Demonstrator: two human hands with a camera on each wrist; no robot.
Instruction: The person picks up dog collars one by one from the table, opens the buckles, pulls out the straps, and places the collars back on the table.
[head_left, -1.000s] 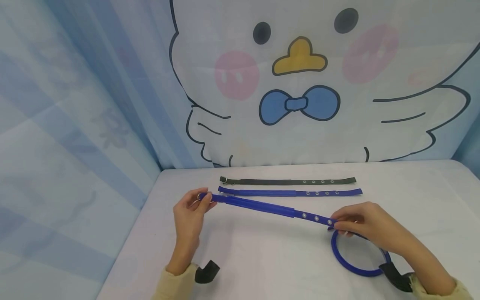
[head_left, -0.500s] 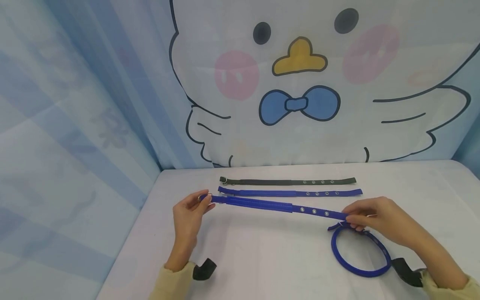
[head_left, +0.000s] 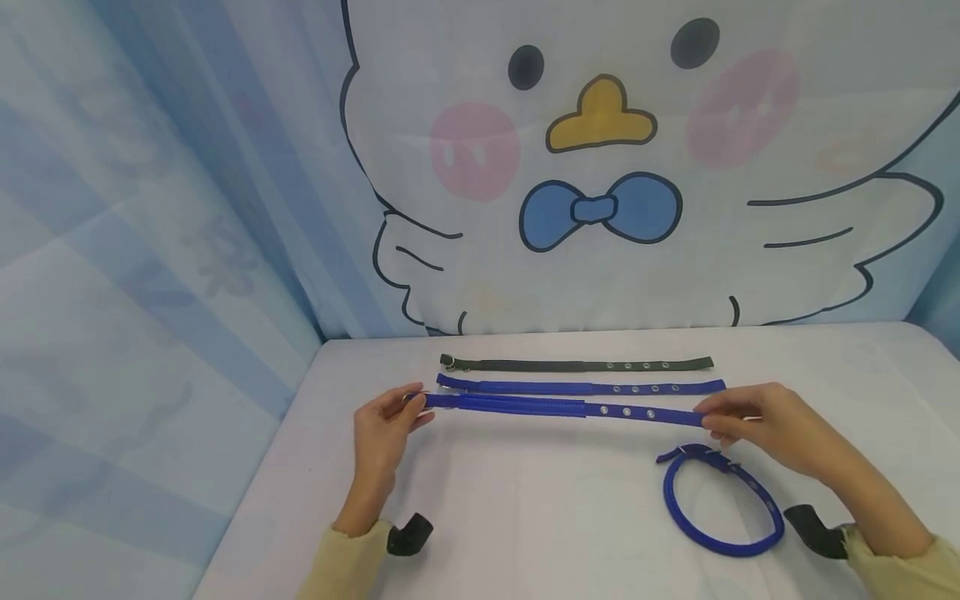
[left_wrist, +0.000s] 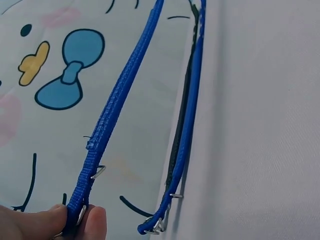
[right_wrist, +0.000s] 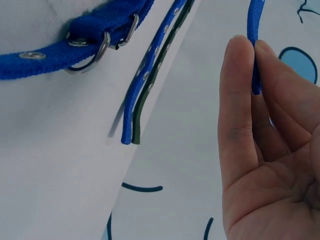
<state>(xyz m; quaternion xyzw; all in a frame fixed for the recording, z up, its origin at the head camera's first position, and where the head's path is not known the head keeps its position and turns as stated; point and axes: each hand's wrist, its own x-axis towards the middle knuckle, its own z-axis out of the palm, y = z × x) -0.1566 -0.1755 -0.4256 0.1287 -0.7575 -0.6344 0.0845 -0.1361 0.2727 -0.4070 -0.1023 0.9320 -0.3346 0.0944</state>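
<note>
A blue collar (head_left: 525, 406) with metal eyelets is stretched out straight between both hands. My left hand (head_left: 382, 433) pinches its buckle end, where the metal rings show beside the thumb in the left wrist view. At the other end, my right hand (head_left: 772, 425) pinches the plain tip between thumb and fingers. Just behind it lies a second blue collar (head_left: 540, 387), laid flat, and beyond that a dark green collar (head_left: 540, 365) of the same kind. Below the right hand, a third blue collar (head_left: 723, 548) is buckled into a loop on the table.
White cloth covers the table (head_left: 540, 508). A curtain (head_left: 420, 167) printed with a cartoon face and blue bow tie hangs along the back edge, and more blue-striped fabric (head_left: 150, 292) runs down the left side. A black strap piece (head_left: 410, 534) sticks out from the left sleeve.
The right hand has moved up and outward, away from the looped collar, sliding to the tip of the held collar. That collar now runs nearly level, close in front of the two flat ones.
</note>
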